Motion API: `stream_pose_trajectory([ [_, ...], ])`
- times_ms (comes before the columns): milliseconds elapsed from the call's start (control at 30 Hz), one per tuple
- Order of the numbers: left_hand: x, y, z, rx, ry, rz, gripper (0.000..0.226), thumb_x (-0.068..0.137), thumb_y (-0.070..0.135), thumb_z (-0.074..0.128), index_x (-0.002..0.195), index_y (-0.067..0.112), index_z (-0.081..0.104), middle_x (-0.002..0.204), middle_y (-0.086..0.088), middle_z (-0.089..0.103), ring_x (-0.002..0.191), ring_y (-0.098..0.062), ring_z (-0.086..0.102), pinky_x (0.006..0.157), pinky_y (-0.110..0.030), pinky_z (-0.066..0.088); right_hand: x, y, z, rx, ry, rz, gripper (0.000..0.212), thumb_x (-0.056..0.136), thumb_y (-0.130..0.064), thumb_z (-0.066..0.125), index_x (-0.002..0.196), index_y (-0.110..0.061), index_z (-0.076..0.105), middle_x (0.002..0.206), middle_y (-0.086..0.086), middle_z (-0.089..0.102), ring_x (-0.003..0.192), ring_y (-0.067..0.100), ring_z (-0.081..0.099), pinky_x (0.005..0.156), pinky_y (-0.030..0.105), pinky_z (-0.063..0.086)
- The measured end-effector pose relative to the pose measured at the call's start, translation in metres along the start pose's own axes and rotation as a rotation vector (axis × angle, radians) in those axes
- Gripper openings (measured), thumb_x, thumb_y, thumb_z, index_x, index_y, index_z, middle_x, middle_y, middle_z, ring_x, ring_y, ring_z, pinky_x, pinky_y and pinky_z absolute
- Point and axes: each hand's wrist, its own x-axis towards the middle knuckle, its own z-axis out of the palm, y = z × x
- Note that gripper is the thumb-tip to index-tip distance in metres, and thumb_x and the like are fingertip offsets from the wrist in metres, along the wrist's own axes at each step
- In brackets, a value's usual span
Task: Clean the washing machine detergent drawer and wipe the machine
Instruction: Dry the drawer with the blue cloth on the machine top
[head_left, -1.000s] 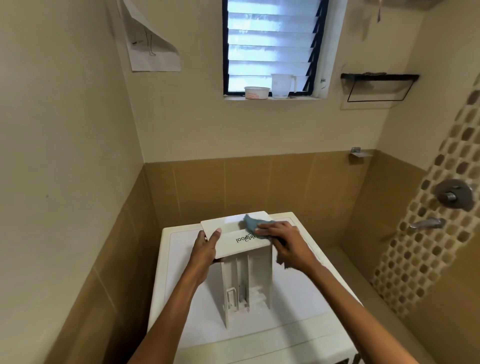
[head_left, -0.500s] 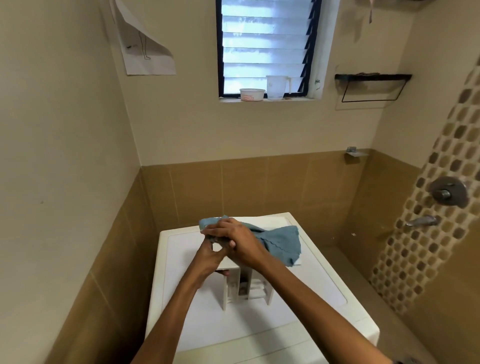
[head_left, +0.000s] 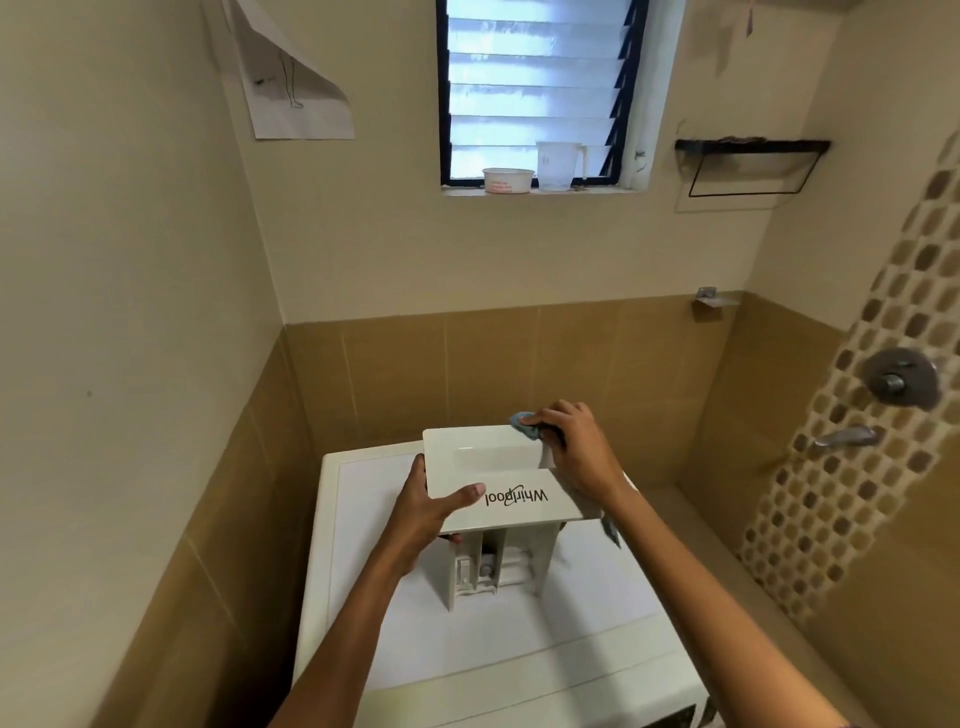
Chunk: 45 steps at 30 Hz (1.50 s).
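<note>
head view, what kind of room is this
Probably a home bathroom doubling as laundry space: a shower valve and spout on the mosaic wall, plus a washing machine in the tiled corner.

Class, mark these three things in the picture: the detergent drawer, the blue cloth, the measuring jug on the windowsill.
detergent drawer (head_left: 493, 460): head view, front panel above the logo.
blue cloth (head_left: 522, 422): head view, bunched fold at the panel's far corner.
measuring jug (head_left: 558, 165): head view, middle of its clear body.
</note>
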Motion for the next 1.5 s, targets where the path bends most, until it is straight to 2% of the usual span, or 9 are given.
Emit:
stream_pose_trajectory([
  [167, 0.003, 0.004, 0.001, -0.003, -0.02, -0.021, 0.046, 0.081, 0.015, 0.07, 0.114, 0.025, 0.04, 0.098, 0.004, 0.061, 0.08, -0.009, 0.062, 0.046, -0.024, 0.054, -0.008, -0.035, 0.017, 0.005, -0.108, -0.189, 0.029, 0.087, -0.005, 0.051, 0.108, -0.013, 0.069, 0.11, 0.006, 0.06, 0.098, 0.018, 0.045, 0.076, 0.012, 0.031],
  [433, 0.005, 0.004, 0.0, 0.005, -0.016, -0.029, 0.046, 0.081, 0.014, 0.07, 0.112, 0.025, 0.038, 0.098, 0.003, 0.059, 0.079, -0.009, 0.061, 0.051, -0.025, 0.055, -0.004, -0.029, 0.011, -0.139, -0.32, -0.282, 0.027, 0.093, -0.012, 0.051, 0.115, -0.014, 0.066, 0.119, 0.004, 0.056, 0.107, 0.021, 0.045, 0.085, 0.025, 0.036],
  [600, 0.006, 0.003, 0.001, 0.014, -0.023, -0.033, 0.051, 0.08, 0.016, 0.071, 0.116, 0.025, 0.037, 0.105, 0.0, 0.058, 0.083, -0.01, 0.06, 0.056, -0.028, 0.056, -0.003, 0.004, -0.014, -0.122, -0.382, -0.101, 0.024, 0.086, -0.001, 0.05, 0.099, -0.011, 0.068, 0.115, 0.009, 0.05, 0.105, 0.018, 0.042, 0.093, 0.031, 0.032],
  [700, 0.005, 0.001, 0.001, -0.025, -0.018, -0.03, 0.05, 0.08, 0.013, 0.07, 0.117, 0.025, 0.037, 0.104, 0.002, 0.059, 0.084, -0.007, 0.059, 0.054, -0.026, 0.055, -0.008, 0.011, -0.013, 0.006, -0.111, 0.041, 0.013, 0.084, -0.002, 0.053, 0.086, -0.01, 0.063, 0.099, 0.011, 0.05, 0.083, 0.014, 0.047, 0.074, 0.023, 0.042],
  [833, 0.005, -0.001, -0.006, -0.042, -0.001, -0.033, 0.049, 0.082, 0.013, 0.068, 0.117, 0.027, 0.037, 0.104, 0.003, 0.058, 0.085, -0.007, 0.058, 0.049, -0.022, 0.053, -0.02, 0.034, -0.006, 0.188, 0.051, 0.216, 0.027, 0.09, 0.011, 0.042, 0.101, -0.003, 0.063, 0.103, 0.006, 0.055, 0.093, 0.019, 0.053, 0.071, 0.012, 0.04],
  [967, 0.006, 0.0, -0.004, -0.046, 0.044, -0.042, 0.049, 0.082, 0.015, 0.068, 0.119, 0.027, 0.038, 0.112, -0.003, 0.058, 0.086, -0.01, 0.059, 0.049, -0.022, 0.053, -0.041, 0.033, 0.015, 0.559, -0.002, 0.399, 0.02, 0.09, 0.008, 0.045, 0.095, -0.007, 0.057, 0.09, 0.009, 0.063, 0.076, 0.015, 0.06, 0.062, 0.021, 0.048],
  [1133, 0.007, -0.003, -0.007, -0.118, 0.192, -0.042, 0.041, 0.09, 0.021, 0.058, 0.128, 0.019, 0.043, 0.116, -0.01, 0.059, 0.09, -0.021, 0.06, 0.046, -0.023, 0.055, -0.071, 0.047, 0.047, 0.57, -0.151, 0.598, 0.039, 0.09, 0.014, 0.033, 0.099, -0.011, 0.061, 0.101, 0.017, 0.064, 0.08, 0.021, 0.06, 0.063, 0.021, 0.052],
  [1367, 0.013, 0.008, -0.044, -0.49, 0.362, -0.117, 0.035, 0.096, 0.025, 0.048, 0.129, 0.016, 0.044, 0.101, -0.007, 0.06, 0.079, -0.015, 0.057, 0.046, -0.024, 0.05, -0.077, 0.057, 0.053, 1.301, 0.205, 1.204, 0.022, 0.097, -0.009, 0.042, 0.112, -0.002, 0.056, 0.085, 0.016, 0.058, 0.069, 0.028, 0.055, 0.061, 0.036, 0.048],
  [1500, 0.013, 0.01, -0.056, -0.808, 0.343, -0.22, 0.028, 0.093, 0.027, 0.053, 0.114, 0.011, 0.046, 0.088, -0.008, 0.06, 0.064, -0.014, 0.064, 0.035, -0.015, 0.046, -0.062, 0.043, 0.066, 1.322, 0.057, 1.106, 0.053, 0.077, -0.052, 0.065, 0.098, -0.003, 0.063, 0.087, 0.018, 0.065, 0.071, 0.03, 0.062, 0.063, 0.035, 0.053],
])
